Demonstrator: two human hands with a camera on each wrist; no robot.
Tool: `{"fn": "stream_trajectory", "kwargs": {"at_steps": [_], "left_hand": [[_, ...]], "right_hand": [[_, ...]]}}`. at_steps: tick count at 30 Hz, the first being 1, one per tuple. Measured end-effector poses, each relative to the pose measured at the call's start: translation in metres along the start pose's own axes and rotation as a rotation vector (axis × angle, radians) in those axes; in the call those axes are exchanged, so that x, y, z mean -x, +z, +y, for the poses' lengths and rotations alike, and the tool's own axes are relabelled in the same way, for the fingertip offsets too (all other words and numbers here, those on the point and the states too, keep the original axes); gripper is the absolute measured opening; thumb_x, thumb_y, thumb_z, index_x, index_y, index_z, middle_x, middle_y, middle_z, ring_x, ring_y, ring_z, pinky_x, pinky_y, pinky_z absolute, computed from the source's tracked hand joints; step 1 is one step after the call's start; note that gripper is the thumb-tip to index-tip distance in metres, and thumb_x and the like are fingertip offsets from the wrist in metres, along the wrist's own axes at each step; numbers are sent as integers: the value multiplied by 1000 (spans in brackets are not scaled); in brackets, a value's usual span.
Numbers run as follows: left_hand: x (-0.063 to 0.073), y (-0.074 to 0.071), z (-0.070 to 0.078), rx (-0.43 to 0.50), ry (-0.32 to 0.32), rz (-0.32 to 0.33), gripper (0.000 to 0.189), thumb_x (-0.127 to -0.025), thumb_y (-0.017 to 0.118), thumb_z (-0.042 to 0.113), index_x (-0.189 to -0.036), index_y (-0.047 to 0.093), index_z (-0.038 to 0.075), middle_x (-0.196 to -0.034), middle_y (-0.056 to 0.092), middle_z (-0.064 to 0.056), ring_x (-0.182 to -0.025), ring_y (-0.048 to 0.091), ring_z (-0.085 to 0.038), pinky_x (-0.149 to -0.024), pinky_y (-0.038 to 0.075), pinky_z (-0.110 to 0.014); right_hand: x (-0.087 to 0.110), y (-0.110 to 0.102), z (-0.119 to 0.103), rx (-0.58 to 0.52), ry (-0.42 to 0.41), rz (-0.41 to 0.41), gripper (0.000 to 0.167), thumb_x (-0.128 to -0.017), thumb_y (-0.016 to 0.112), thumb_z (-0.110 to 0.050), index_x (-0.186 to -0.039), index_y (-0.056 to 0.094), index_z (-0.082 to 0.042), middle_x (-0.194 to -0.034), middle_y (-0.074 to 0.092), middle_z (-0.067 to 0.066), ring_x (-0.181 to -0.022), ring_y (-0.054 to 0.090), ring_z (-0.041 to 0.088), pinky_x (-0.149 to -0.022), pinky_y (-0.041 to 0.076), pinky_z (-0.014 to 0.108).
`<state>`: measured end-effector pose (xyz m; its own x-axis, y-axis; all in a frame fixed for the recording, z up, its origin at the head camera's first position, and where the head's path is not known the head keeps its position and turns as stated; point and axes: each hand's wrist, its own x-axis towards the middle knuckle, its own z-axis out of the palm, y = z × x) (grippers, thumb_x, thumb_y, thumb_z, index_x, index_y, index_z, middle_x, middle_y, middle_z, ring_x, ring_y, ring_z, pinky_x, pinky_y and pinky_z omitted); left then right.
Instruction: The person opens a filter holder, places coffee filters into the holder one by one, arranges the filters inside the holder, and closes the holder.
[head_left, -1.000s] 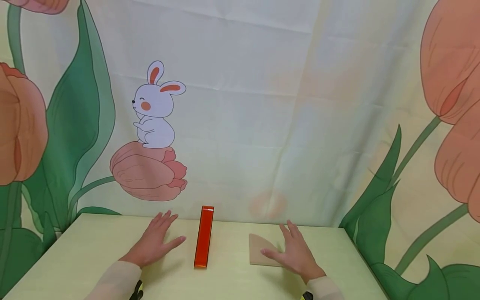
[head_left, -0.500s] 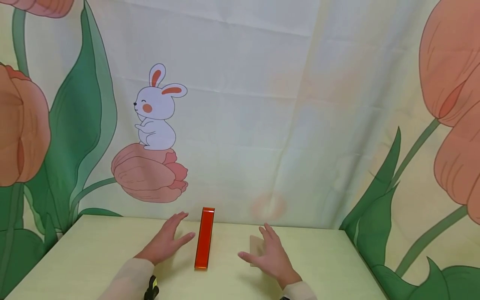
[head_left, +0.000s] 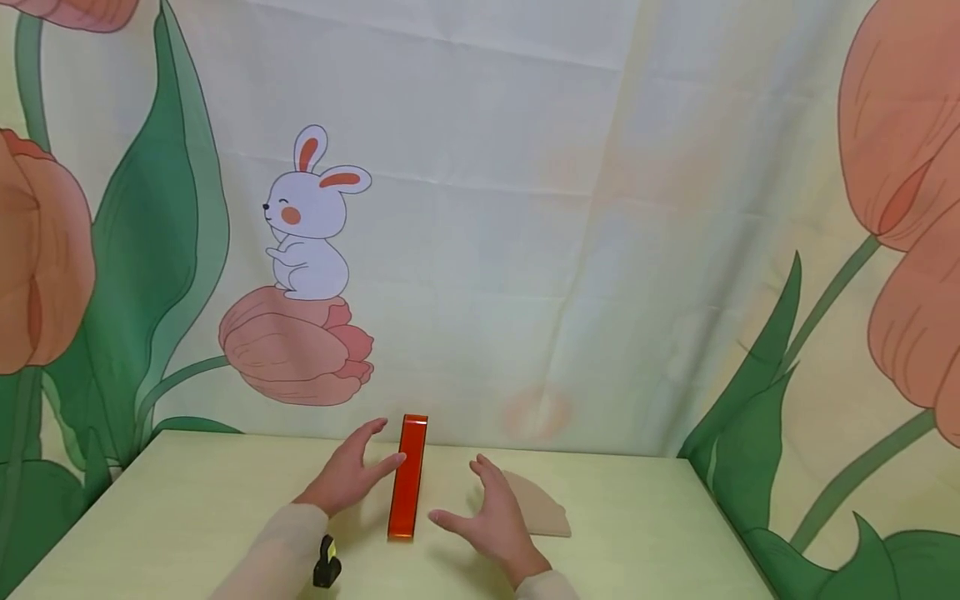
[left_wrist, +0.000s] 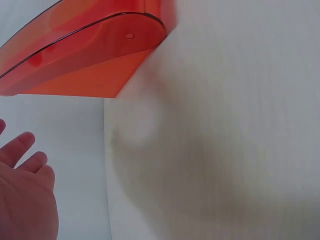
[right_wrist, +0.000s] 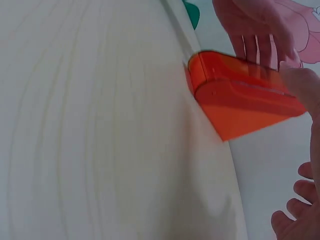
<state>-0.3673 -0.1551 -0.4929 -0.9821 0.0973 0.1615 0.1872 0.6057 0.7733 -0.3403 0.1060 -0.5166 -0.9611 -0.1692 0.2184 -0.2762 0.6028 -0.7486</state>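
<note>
Hands [head_left: 348, 477] [head_left: 493, 518] now nearer red box [head_left: 406, 498]

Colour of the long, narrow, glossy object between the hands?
Red, with a plain orange side; the long, narrow, glossy object shows best in the right wrist view.

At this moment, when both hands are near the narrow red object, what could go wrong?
The narrow red object might tip or slide if the left hand and right hand press unevenly. In the head view, the right hand partly covers the tan piece, so it could perhaps brush it aside.
</note>
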Motion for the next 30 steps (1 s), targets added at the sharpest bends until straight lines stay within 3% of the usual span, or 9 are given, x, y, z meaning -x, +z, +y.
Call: {"fn": "stream_trajectory", "kwargs": {"at_steps": [6,11,20,30], "left_hand": [[-9,-3,4,98,-2,-42,87,-94,68,55,-161,28,15,-163,38,-18,-150,34,-46,-117,36,-65],[-16,-4,9,119,-20,-76,90,-93,69,56,-161,26,16,-163,37,-19,-150,32,-48,-115,39,-65],[-28,-4,14,184,-26,-120,94,-87,77,53,-160,29,17,-162,41,-16,-152,31,-44,-114,37,-68],[-37,6,9,240,-15,-135,82,-88,80,38,-155,39,12,-157,46,-18,-147,39,-46,-114,41,-65]], "right_hand": [[-1,22,-14,-137,-18,-11,96,-78,88,-48,-152,44,-6,-160,44,12,-145,44,39,-115,42,60],[-3,40,-25,-210,-16,-6,95,-80,87,-45,-153,41,-5,-156,47,13,-140,48,44,-112,45,60],[-7,61,-43,-246,85,35,94,-80,87,-43,-153,41,-5,-155,48,16,-135,52,46,-107,51,58],[-9,80,-37,-280,80,65,92,-79,89,-36,-152,42,-3,-155,48,17,-136,52,44,-110,49,57]]}}
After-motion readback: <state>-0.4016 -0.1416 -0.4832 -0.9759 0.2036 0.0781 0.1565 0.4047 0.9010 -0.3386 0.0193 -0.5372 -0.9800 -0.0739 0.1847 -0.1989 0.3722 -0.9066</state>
